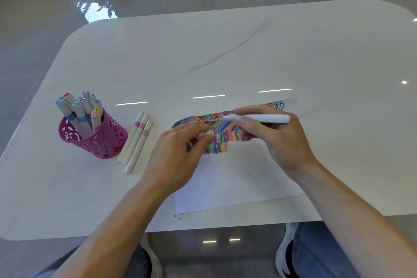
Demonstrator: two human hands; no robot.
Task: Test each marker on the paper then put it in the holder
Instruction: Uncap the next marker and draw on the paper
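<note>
The right hand (277,140) is gripping an uncapped white marker (259,118) just above the paper (237,187), tip towards the coloured strokes, likely for testing. The left hand (180,153) is pinching what looks like its cap (205,134), ready for recapping. Three markers (137,140) are lying on the surface (225,52) beside the pink holder (106,140)

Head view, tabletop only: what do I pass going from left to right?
pink holder filled with markers → three loose markers lying beside it → left hand pinching a white cap → right hand gripping a white marker
</note>
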